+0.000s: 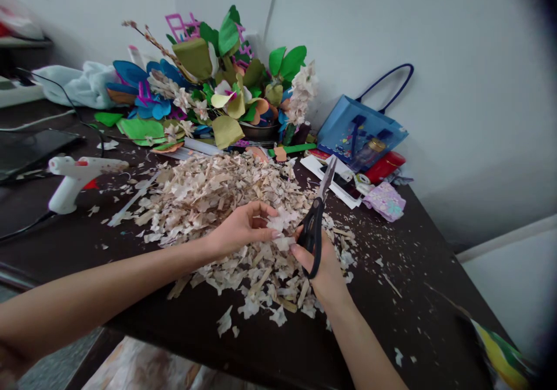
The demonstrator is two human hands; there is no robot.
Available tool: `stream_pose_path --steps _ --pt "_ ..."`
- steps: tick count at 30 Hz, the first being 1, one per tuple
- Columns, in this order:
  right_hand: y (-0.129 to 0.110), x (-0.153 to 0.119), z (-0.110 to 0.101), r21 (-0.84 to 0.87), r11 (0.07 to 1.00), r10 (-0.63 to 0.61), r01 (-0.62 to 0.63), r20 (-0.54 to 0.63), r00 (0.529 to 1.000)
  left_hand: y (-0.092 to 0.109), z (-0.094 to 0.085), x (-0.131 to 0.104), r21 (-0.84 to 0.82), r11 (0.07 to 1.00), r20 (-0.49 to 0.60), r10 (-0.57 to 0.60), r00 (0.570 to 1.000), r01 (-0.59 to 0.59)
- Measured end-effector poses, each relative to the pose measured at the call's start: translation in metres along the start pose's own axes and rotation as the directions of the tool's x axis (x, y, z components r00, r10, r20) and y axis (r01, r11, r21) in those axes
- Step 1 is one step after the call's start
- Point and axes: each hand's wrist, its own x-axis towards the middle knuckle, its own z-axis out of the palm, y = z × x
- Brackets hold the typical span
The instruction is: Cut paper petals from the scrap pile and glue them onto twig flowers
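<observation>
My left hand (pixel 243 226) is over a heap of pale, torn, papery scraps (pixel 204 190), thumb and fingers closed on a thin whitish piece (pixel 284 220). Black-handled scissors (pixel 319 210) are gripped in my right hand (pixel 325 265), their blades pointing up and away from me. My right thumb and fingertips come close to the whitish piece too; whether they touch it I cannot tell. Loose scraps lie on the table below both hands.
On the dark table (pixel 391 309) a white glue gun (pixel 69 184) sits at the left. Behind the heap stand coloured paper flowers and leaves (pixel 235 82). A blue bag (pixel 357 129), a phone (pixel 342 182) and a purple patterned cloth (pixel 385 201) are at the back right.
</observation>
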Motion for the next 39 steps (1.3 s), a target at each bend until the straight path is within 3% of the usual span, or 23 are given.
stream_pose_path --steps 7,12,18,32,39 --pt "-0.002 0.000 0.000 0.062 0.997 0.052 -0.054 0.035 0.998 -0.010 0.001 0.002 0.001 0.997 -0.005 0.079 0.997 -0.079" --pt "-0.002 0.000 -0.001 0.113 0.993 0.027 -0.034 0.059 0.998 -0.010 0.002 0.001 -0.010 1.000 -0.012 0.017 1.000 -0.017" --pt "0.000 0.001 0.001 0.134 0.989 0.068 -0.066 -0.007 0.998 -0.003 0.006 0.000 -0.079 0.993 -0.079 -0.096 0.992 0.090" --pt "0.000 0.001 -0.002 0.076 0.992 0.098 -0.102 0.063 0.993 -0.009 0.007 -0.001 -0.046 0.998 -0.051 -0.041 0.998 0.039" --pt "-0.002 0.006 -0.007 0.115 0.993 0.029 -0.028 -0.001 1.000 -0.006 0.006 0.000 -0.074 0.994 -0.060 -0.079 0.995 0.074"
